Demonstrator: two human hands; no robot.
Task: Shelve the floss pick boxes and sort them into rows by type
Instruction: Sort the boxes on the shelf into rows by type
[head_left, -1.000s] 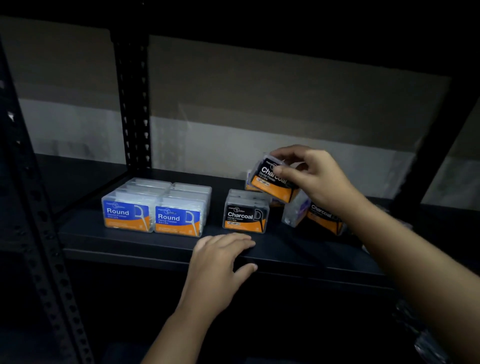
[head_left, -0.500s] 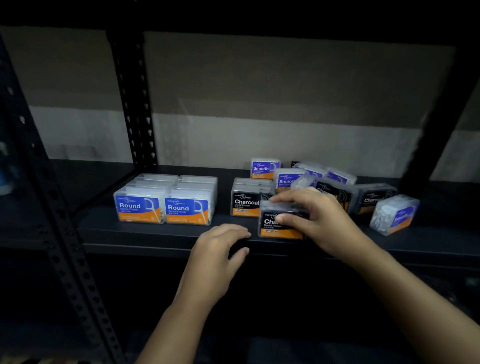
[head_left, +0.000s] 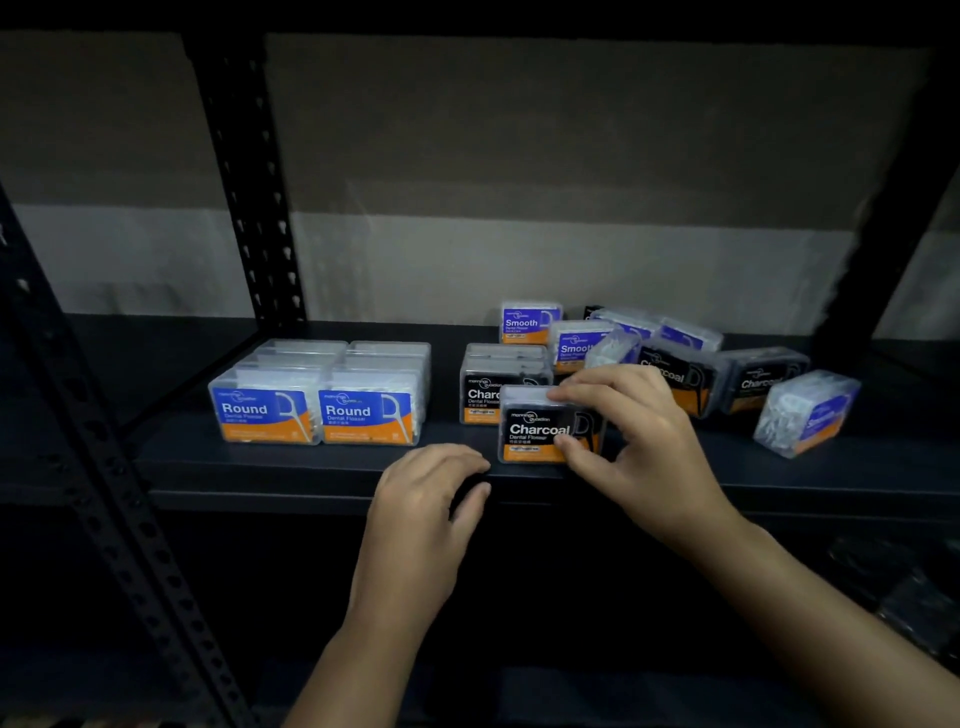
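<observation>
A small clear plastic box of Charcoal floss picks (head_left: 543, 431) stands upright at the near edge of a dark metal shelf (head_left: 779, 475), its black-and-orange label facing out. It sits just in front and slightly right of a short row of matching Charcoal boxes (head_left: 488, 387), overlapping the front one from this angle. The box looks light and rigid, with smooth, probably slippery walls and loose picks inside; a pinch across its top and front, or across its two short sides, should be enough to steer it, and hard squeezing seems unnecessary.

The right hand (head_left: 639, 441) is pinching the box at its right end: the fingers (head_left: 587, 387) curl over the top right corner while the thumb (head_left: 571, 447) presses on the lower front of the label. The left hand (head_left: 421, 499) rests on the shelf's front lip just left of the box, fingers loosely curled and holding nothing, apart from the box.

To the left, two tidy rows of blue Round boxes (head_left: 317, 410) run front to back. To the right and farther back lies an unsorted jumble: Smooth boxes (head_left: 530, 322) near the rear, more Charcoal boxes tipped at angles (head_left: 675, 376), and one blue box lying on its side (head_left: 805, 410) at the far right. A perforated black upright (head_left: 244, 176) frames the left rear of the shelf.
</observation>
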